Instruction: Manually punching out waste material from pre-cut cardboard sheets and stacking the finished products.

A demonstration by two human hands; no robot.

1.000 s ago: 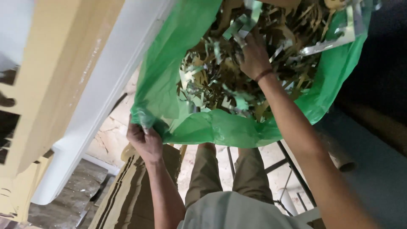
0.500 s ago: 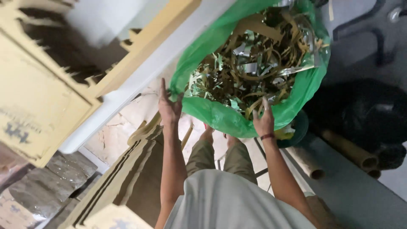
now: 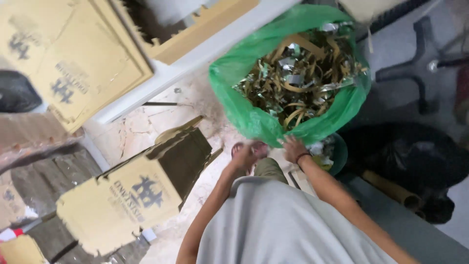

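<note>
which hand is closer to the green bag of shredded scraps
Right. The right hand touches the lower edge of the green bag; the left hand sits just below it, apparently slightly apart.

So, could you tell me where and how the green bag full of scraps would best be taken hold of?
Probably by the plastic rim of the green bag on its near side, one hand to each side. The bag is heaped with loose strips, so the mouth should stay up. The left hand and right hand already sit at its lower edge; whether they are gripping it cannot be told.
</note>
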